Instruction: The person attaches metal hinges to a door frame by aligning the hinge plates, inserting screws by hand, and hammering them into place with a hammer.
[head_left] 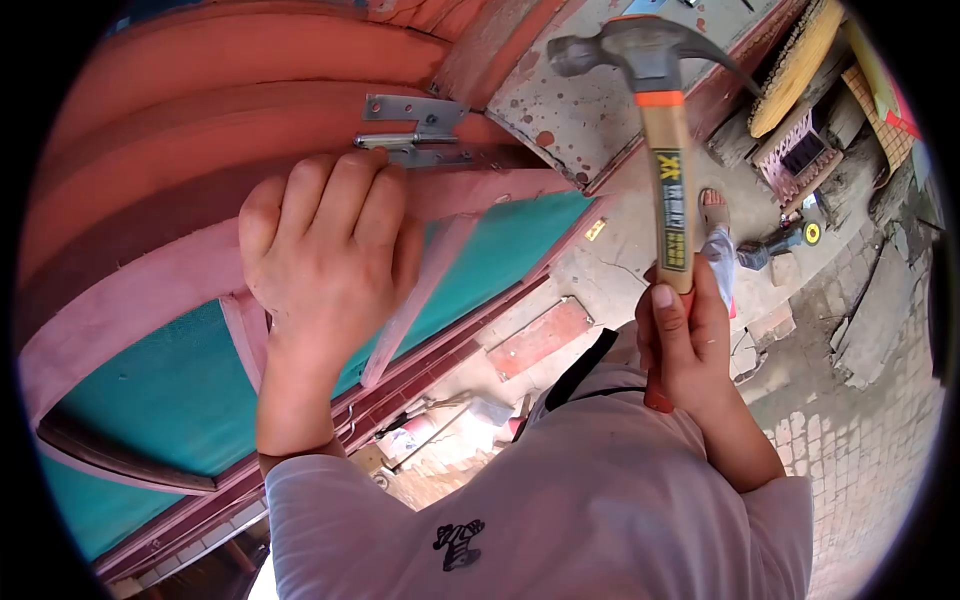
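Note:
My right hand (pixel 685 335) is wrapped around the red lower grip of a claw hammer (pixel 668 190). The hammer stands upright in view, its wooden handle carrying a yellow and black label and its metal head at the top, slightly blurred. My left hand (pixel 325 235) is curled at the edge of a pink-painted wooden frame (pixel 160 255), knuckles up. Its fingertips are hidden, so what they grip cannot be made out. Right beside those fingers, a metal hinge (pixel 415 132) lies with one leaf against the red wood and the other along the pink frame.
Green panels (pixel 165 385) fill the pink frame. At the upper middle is a paint-spotted pale surface (pixel 560 110). A cordless power tool (pixel 775 245), a small yellow hinge (pixel 595 229) and a reddish board (pixel 540 338) lie on the ground. Wood scraps (pixel 880 310) lie at right.

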